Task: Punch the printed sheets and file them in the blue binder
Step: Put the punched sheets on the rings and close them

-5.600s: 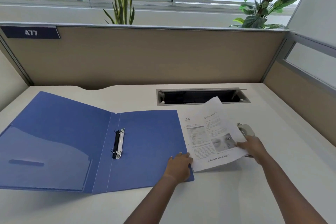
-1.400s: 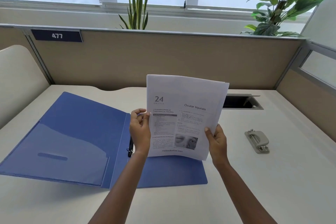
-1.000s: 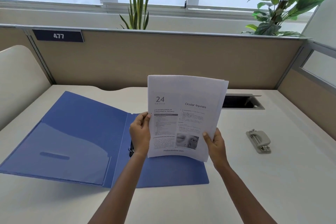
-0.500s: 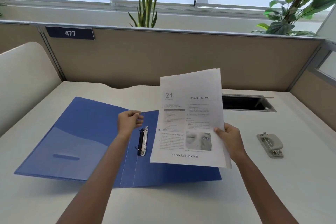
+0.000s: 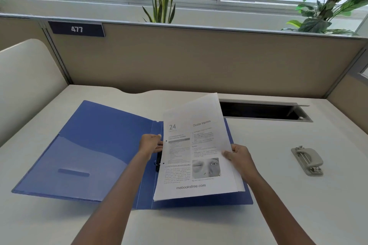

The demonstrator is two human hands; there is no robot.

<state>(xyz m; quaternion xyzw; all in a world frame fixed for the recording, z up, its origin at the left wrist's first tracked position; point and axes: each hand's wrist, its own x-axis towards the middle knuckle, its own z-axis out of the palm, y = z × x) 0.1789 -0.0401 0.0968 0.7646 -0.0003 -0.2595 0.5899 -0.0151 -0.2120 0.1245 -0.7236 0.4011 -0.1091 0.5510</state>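
The blue binder [image 5: 103, 145] lies open on the desk, its black ring mechanism [image 5: 158, 162] along the spine. My right hand [image 5: 238, 155] grips the right edge of the printed sheets [image 5: 195, 153] and holds them slanted over the binder's right half. Two punched holes show near their left edge, right beside the rings. My left hand [image 5: 150, 144] has its fingers curled at the top end of the ring mechanism, against the sheets' left edge. The sheets hide the rings' upper part.
A grey hole punch [image 5: 307, 161] sits on the desk to the right, apart from the binder. A cable slot [image 5: 264, 112] is open at the back. Beige partitions [image 5: 199, 61] close in the desk behind and on both sides.
My left hand let go of the sheets and went to the ring mechanism. My right hand lowered the sheets from upright down over the binder's right half.
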